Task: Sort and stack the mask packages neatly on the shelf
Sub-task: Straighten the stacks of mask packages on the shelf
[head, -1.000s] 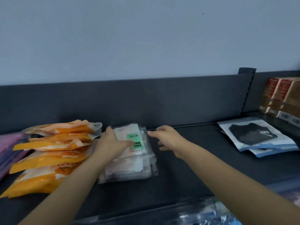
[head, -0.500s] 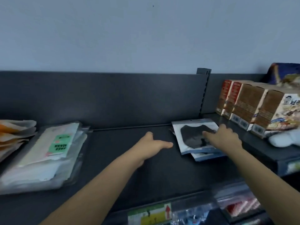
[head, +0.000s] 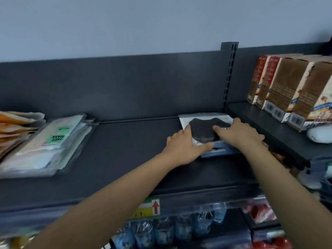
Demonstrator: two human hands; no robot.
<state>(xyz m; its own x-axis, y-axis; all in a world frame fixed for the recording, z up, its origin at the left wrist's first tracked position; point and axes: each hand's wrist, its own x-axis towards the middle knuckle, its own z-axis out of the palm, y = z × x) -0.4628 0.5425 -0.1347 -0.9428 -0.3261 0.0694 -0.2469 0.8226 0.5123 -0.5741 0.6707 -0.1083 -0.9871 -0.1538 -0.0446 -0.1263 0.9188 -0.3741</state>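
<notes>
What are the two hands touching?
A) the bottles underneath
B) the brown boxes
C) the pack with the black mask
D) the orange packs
C: the left hand and the right hand both rest on the black mask pack at the right end of the shelf.

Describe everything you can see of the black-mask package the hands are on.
The black-mask package is a flat, glossy white pouch, apparently plastic, showing a dark mask with partly hidden white lettering. It lies atop a small stack of blue-edged pouches on the dark shelf, near the slotted upright at the back. The left hand rests on its left front corner, thumb along the front edge; the right hand lies flat over its right side.
</notes>
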